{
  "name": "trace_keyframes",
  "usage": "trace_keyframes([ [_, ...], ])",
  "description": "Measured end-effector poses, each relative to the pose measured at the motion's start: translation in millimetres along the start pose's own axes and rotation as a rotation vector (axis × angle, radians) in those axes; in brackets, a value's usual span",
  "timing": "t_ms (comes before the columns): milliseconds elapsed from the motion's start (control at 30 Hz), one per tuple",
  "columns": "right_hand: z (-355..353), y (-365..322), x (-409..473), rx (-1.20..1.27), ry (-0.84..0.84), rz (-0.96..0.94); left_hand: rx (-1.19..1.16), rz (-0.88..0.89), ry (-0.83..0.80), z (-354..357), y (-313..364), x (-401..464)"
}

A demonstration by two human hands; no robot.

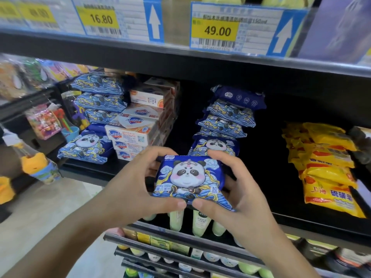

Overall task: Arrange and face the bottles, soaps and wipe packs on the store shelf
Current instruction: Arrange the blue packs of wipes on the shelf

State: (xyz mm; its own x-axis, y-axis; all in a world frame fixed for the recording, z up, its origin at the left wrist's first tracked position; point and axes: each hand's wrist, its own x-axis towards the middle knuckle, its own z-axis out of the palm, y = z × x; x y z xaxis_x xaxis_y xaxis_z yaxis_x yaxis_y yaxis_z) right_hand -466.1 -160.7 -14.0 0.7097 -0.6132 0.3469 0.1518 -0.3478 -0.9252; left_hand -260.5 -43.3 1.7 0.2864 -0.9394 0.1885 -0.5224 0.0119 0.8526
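While you hold the blue panda wipe pack [189, 180] in front of the middle shelf [301, 219], its printed face is turned up toward you, panda upright and the lower right corner dipping a little. Your left hand [136, 183] grips its left end, fingers curled over the top edge and thumb pressed along the bottom edge; your right hand [239, 189] grips the right end the same way, thumb [202, 203] just beside the left thumb under the pack. The pack is off the shelf, carried by both hands alone.

Just behind it stands a stack of the same wipe packs [226, 121], flat ones piled high with one dark blue back on top and one pack [215, 146] set upright at the foot, panda facing out. To the left sit white Safeguard soap boxes [136, 129] in a stepped pile, and left of those a second stack of wipe packs [100, 97], with one panda pack [87, 145] leaning against its front (tilted, not square to the edge). Well to the right lie yellow soap packets [325, 167] in a loose heap.

Below your hands, pale green bottles [198, 223] stand on the lower shelf. Overhead, yellow price tags read 16.80 [101, 18] and 49.00 [217, 31].
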Motion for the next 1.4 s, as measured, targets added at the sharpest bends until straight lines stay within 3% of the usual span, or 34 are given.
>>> trace_keyframes([
  [233, 7, 3, 16, -0.057, -0.159, 0.037, 0.043, -0.04, 0.103, -31, -1, -27],
  [333, 18, 11, 32, 0.035, -0.016, 0.124, 0.015, -0.083, 0.199, -58, -10, -44],
  [400, 29, 15, 38, -0.099, 0.072, 0.134, 0.01, -0.095, 0.24, -81, -19, -53],
  [533, 51, 23, 46, -0.281, 0.03, 0.149, 0.013, -0.115, 0.287, -133, -39, -64],
  [667, 69, 31, 57, -0.575, 0.023, 0.154, 0.037, -0.129, 0.282, -184, -63, -62],
  [800, 79, 15, 72, -0.698, -0.184, 0.39, 0.05, -0.107, 0.257, -227, -86, -46],
  [900, 84, 12, 75, -0.92, -0.286, 0.385, 0.019, -0.091, 0.224, -247, -102, -24],
  [1033, 96, 16, 71, -1.037, -0.216, 0.38, 0.002, -0.085, 0.157, -255, -126, 7],
  [1200, 111, 10, 66, -1.01, -0.174, 0.449, -0.036, -0.099, 0.1, -247, -145, 35],
  [1400, 120, 13, 61, -0.981, -0.091, 0.435, -0.151, -0.105, 0.144, -230, -157, 42],
])
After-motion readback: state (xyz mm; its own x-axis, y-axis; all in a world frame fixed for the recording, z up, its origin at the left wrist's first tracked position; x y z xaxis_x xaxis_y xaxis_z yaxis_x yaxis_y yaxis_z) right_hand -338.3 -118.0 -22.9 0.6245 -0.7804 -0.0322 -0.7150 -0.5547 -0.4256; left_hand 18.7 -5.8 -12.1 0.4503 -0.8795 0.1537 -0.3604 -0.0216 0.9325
